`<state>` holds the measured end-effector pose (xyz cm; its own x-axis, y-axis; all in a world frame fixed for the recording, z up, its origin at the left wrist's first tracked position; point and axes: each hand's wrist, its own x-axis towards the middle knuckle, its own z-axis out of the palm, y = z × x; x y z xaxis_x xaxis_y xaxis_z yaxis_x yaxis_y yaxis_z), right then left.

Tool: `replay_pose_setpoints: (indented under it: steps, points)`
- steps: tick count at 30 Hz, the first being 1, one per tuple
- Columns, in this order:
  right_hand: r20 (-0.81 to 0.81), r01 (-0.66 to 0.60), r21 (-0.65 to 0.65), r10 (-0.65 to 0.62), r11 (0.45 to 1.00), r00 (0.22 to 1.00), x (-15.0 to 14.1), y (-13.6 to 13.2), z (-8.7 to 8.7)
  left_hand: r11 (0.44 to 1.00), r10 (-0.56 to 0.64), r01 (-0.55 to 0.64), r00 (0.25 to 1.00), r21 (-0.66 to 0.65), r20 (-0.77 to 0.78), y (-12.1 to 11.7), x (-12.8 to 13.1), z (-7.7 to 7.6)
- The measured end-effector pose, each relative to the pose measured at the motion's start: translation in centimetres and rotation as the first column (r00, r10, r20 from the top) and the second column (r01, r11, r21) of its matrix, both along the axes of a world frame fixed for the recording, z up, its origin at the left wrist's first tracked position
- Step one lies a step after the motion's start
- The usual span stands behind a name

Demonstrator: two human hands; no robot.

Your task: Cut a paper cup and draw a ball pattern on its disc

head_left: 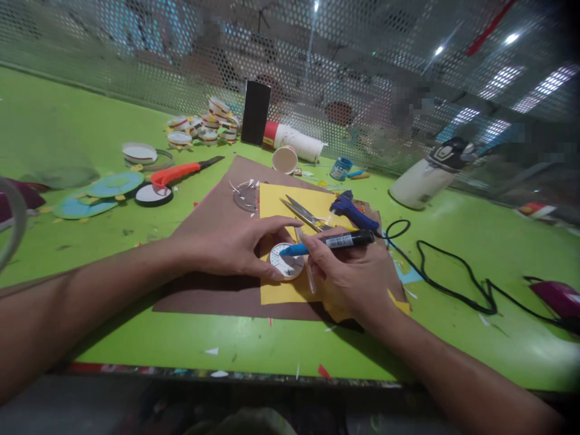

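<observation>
My left hand grips a small white paper disc by its rim, thumb in front and fingers behind. Dark dots and lines mark the disc's face. In my right hand is a marker pen with a blue front and black end, its tip at the disc's face. Beneath both hands lie yellow paper and a brown sheet. Just beyond them rest scissors and a dark blue glue gun.
An orange-handled knife and light blue discs lie left. Behind are small white paper pieces, a phone, stacked paper cups and a blue jar. A white bottle and black cord are right.
</observation>
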<state>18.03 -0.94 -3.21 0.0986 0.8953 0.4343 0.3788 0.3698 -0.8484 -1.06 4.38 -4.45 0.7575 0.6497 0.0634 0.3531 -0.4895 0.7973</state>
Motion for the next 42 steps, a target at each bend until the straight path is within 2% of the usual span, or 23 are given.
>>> replay_pose_setpoints:
  steps: [4,8,11,14,19,24,33,42]
  points:
    - [-0.017,0.007,-0.023,-0.007,1.000,1.000,0.0,0.2,-0.2,0.999,-0.015,0.015,1.000,-0.031,0.002,0.0,0.1,0.1]
    - [-0.083,-0.069,-0.047,0.065,0.997,0.994,0.4,0.1,-0.4,0.999,-0.010,0.010,1.000,-0.034,0.008,0.0,0.1,0.2]
    - [-0.132,-0.084,0.003,0.084,0.996,0.988,1.0,0.0,-0.2,0.999,0.000,0.000,1.000,-0.036,0.001,-0.1,0.1,0.2]
    - [-0.113,-0.039,0.065,0.046,0.997,0.993,1.5,0.1,-0.1,0.998,0.007,-0.007,1.000,-0.058,0.000,-0.1,0.1,0.3]
    - [-0.058,-0.074,-0.011,0.073,0.997,0.996,1.6,0.3,-0.4,0.999,-0.014,0.015,1.000,-0.052,0.028,-0.1,0.1,0.1]
    - [0.012,-0.048,0.043,0.048,0.998,0.999,1.7,0.3,-0.5,0.999,-0.002,0.003,1.000,-0.045,0.020,-0.1,0.0,0.1]
    - [0.017,-0.137,0.051,0.136,0.989,0.991,1.5,0.2,-0.6,0.999,-0.014,0.017,0.998,-0.046,0.059,-0.1,0.2,0.1]
    - [0.005,-0.141,0.003,0.141,0.990,0.990,1.3,0.2,-0.6,1.000,0.004,-0.004,1.000,-0.015,0.012,-0.1,0.0,0.1]
